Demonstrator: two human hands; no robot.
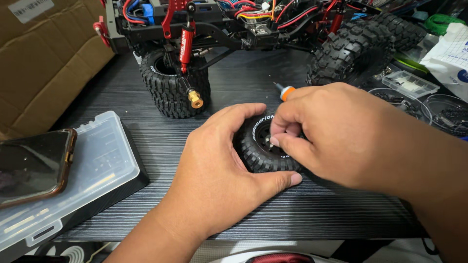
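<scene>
A loose small black knobby tire [257,155] with a black rim lies flat on the dark wood-grain table [302,209]. My left hand [219,170] cups it from the left, with the thumb along its near side. My right hand [331,131] pinches something at the wheel's hub with the fingertips. An orange-collared tool tip [284,91] pokes out above the right hand; the rest of the tool is hidden inside it. Behind stands a radio-controlled crawler chassis [229,22] with red shocks, coloured wires and a bare brass axle hex [195,99].
A clear plastic parts box [92,160] with a phone [31,165] lying on it sits at the left. Cardboard [44,68] lies at the far left. Small clear containers [409,84] and a white bag [451,53] crowd the right. The table's front edge is near me.
</scene>
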